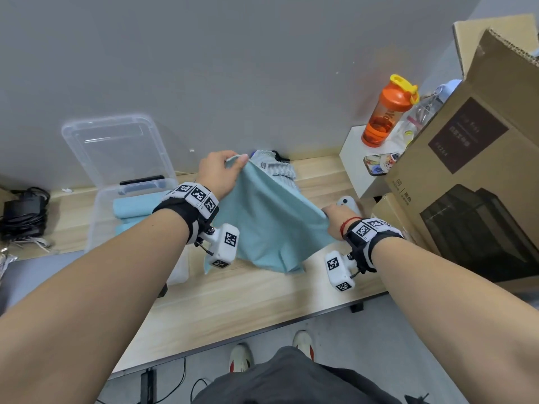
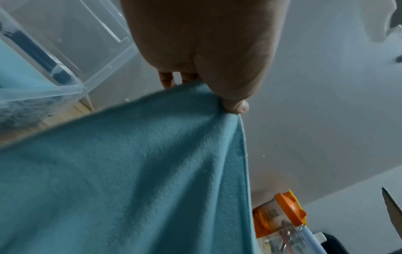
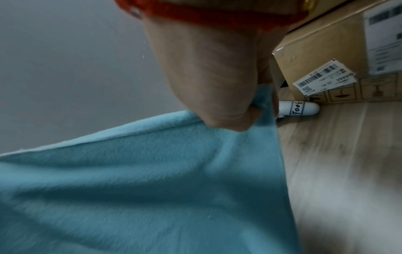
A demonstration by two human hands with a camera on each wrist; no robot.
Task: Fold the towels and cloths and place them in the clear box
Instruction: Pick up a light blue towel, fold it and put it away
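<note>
Inside clear box [image 1: 99, 217]: folded towels [image 1: 137, 207]

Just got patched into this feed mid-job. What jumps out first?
A teal cloth stretched above the wooden table, pinched at one corner by the left hand and at another by the right hand. To the left, the clear box holds folded teal cloths.
</note>
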